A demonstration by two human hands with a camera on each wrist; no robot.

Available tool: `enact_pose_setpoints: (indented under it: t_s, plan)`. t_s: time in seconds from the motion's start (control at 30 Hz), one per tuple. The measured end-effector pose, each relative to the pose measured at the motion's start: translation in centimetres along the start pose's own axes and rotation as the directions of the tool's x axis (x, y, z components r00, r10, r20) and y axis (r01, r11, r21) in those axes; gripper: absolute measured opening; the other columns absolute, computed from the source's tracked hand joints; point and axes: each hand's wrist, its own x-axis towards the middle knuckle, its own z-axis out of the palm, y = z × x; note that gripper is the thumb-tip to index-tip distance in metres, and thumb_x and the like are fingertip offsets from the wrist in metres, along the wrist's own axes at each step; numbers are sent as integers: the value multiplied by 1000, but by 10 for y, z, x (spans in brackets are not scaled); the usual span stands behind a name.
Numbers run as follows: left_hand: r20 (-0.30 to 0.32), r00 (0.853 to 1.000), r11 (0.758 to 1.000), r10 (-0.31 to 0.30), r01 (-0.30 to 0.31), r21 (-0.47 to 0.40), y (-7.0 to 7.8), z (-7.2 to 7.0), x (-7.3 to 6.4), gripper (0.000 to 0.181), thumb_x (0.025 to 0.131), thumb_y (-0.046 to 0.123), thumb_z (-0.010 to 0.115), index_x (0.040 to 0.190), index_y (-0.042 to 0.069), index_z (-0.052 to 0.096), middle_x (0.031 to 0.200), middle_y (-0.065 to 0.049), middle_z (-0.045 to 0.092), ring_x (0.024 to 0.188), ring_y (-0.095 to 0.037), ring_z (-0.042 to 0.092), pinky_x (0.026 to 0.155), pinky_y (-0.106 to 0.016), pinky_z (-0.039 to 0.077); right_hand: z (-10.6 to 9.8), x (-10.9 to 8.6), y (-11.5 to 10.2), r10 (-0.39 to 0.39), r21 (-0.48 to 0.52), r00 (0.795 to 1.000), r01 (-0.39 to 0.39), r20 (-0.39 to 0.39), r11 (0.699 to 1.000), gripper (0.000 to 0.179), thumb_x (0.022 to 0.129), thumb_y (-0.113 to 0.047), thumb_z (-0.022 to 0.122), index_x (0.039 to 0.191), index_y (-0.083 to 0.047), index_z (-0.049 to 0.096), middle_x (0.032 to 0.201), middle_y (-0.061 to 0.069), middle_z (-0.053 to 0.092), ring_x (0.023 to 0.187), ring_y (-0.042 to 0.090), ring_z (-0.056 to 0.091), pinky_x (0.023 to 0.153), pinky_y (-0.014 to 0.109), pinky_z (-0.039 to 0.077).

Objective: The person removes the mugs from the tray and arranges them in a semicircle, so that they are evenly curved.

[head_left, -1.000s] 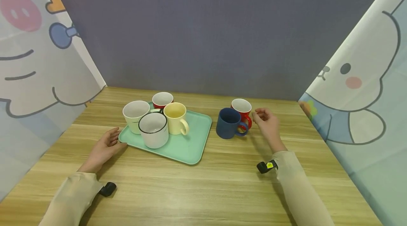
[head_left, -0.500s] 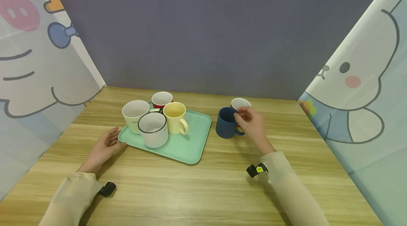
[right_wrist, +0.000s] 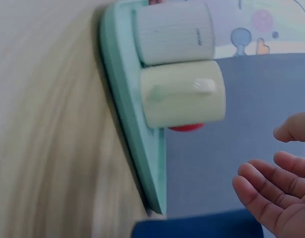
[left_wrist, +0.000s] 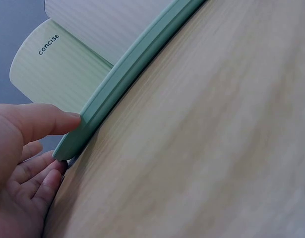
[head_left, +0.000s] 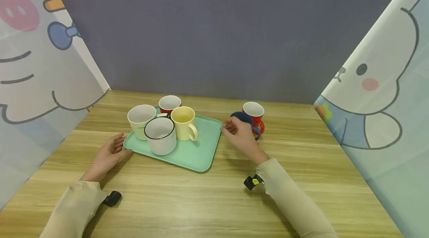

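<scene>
In the head view a mint green tray (head_left: pixel 202 148) lies on the wooden table. My left hand (head_left: pixel 108 156) is at its left corner; in the left wrist view the thumb (left_wrist: pixel 58 119) touches the tray's side and the fingers lie around the corner, tips partly hidden. On the tray stand a cream mug (head_left: pixel 136 128), a white mug with black rim (head_left: pixel 162 144), a yellow mug (head_left: pixel 182 130) and a red mug (head_left: pixel 169 104). Near the tray's right corner my right hand (head_left: pixel 241 137) holds nothing, fingers loosely bent, partly covering a blue mug (head_left: pixel 242 117).
A second red mug (head_left: pixel 253 110) with white inside stands just behind the blue one. A dark grey panel (head_left: pixel 214 37) rises at the table's back. Cartoon-printed cloths (head_left: pixel 368 119) border both sides.
My right hand has moved left from beside the red mug, past the blue mug, to the tray's right corner. The left hand, tray and mugs have kept their places.
</scene>
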Motion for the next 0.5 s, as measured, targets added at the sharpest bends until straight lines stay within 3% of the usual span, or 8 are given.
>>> enact_pose_setpoints:
  t_s: [0.23,0.5]
  plan:
    - [3,1000,1000,-4,4,-7,0,0,2,80,98,14,65,153,-12,14,147,-38,32,131,-49,34,86,0,34,24,2,-2,17,-3,996,-17,87,1000,19,87,-8,74,101,4,68,82,8,71,70,20,66,64,28,58]
    - [-5,1000,1000,0,0,18,0,-1,1,80,99,18,65,153,-11,15,147,-36,34,128,-43,37,86,1,35,47,7,-7,89,6,976,-92,200,996,27,89,-14,74,107,5,66,87,9,72,76,20,68,70,27,58]
